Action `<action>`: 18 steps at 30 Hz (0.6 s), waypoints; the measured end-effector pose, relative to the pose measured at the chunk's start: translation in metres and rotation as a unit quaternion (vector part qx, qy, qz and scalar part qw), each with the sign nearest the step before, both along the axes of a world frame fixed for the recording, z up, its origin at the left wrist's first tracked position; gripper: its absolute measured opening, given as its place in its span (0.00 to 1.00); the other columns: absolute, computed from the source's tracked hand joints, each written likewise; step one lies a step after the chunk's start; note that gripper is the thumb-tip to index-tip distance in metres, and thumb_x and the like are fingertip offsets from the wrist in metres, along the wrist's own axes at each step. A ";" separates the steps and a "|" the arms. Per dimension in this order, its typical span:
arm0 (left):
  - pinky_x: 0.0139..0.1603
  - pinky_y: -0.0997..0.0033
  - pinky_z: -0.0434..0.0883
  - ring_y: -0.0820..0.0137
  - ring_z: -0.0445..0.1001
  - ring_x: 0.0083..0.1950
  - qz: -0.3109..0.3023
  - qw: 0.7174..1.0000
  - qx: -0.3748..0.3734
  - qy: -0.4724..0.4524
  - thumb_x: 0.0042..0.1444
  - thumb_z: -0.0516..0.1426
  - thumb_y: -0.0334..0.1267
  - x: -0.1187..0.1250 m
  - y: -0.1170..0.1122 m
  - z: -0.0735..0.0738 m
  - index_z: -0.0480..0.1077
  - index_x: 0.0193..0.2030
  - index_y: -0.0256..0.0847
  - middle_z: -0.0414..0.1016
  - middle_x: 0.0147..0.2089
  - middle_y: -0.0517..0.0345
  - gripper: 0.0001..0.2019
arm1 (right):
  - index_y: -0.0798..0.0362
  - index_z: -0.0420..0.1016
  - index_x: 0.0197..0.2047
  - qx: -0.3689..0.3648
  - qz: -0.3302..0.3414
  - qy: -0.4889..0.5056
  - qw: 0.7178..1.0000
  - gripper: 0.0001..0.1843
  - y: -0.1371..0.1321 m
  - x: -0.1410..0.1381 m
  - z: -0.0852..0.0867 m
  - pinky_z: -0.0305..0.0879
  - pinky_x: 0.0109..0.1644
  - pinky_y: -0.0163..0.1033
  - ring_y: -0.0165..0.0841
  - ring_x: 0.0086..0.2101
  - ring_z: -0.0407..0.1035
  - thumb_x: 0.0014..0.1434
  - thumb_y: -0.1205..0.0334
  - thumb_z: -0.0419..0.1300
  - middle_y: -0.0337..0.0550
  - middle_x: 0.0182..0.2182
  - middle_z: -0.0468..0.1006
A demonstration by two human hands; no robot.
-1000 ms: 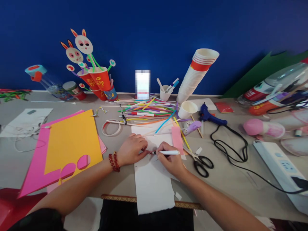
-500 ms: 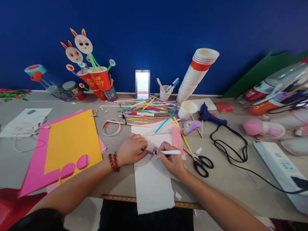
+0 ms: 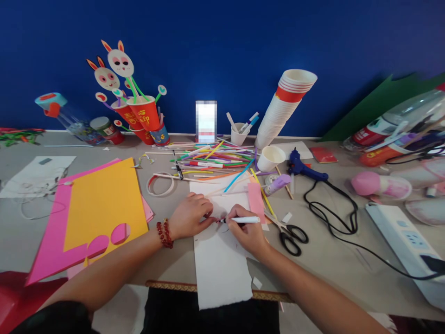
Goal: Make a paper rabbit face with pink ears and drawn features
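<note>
left grip point(image 3: 189, 215), just right of the orange card point(image 3: 104, 204), lies curled with fingertips pressing the white paper sheet point(image 3: 222, 273), likely pinning it against sliding; whether it pinches anything small i cannot tell. right grip point(image 3: 245, 232) is closed around a white marker pen point(image 3: 241, 220), tip on the sheet beside those fingertips. the sheet's near end overhangs the counter point(image 3: 323, 264) edge; scissors point(image 3: 292, 237) lie just right of that grip, with bare counter nearer the edge

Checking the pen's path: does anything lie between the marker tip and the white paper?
Nothing visible: the right hand holds the slim white marker tip-down on the white paper sheet, left hand pressing beside it.
</note>
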State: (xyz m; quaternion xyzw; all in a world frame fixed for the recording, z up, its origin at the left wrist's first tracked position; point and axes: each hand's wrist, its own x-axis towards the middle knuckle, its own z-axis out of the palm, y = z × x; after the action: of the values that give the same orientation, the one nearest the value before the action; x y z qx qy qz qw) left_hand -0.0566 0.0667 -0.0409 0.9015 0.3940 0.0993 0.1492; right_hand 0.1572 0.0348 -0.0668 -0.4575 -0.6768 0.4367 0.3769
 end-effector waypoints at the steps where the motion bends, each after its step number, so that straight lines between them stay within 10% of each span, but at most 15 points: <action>1: 0.41 0.63 0.58 0.65 0.68 0.39 0.000 1.000 0.000 0.000 0.62 0.55 0.45 0.000 0.000 0.000 0.65 0.32 0.40 0.72 0.32 0.58 0.12 | 0.51 0.67 0.29 -0.002 0.000 -0.002 1.000 0.06 0.000 0.000 0.000 0.51 0.24 0.32 0.27 0.23 0.58 0.58 0.68 0.55 0.35 0.23 0.67; 18: 0.40 0.63 0.58 0.65 0.68 0.38 -0.001 1.000 0.001 -0.001 0.62 0.55 0.45 0.000 0.000 -0.001 0.65 0.32 0.41 0.72 0.32 0.58 0.12 | 0.51 0.66 0.28 0.005 -0.009 0.026 1.000 0.07 0.000 0.000 -0.002 0.51 0.24 0.32 0.27 0.22 0.56 0.58 0.68 0.55 0.34 0.23 0.66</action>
State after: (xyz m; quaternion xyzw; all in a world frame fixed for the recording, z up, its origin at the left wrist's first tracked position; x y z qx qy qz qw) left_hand -0.0566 0.0662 -0.0416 0.9020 0.3925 0.1008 0.1487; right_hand 0.1576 0.0351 -0.0691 -0.4502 -0.6649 0.4414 0.4004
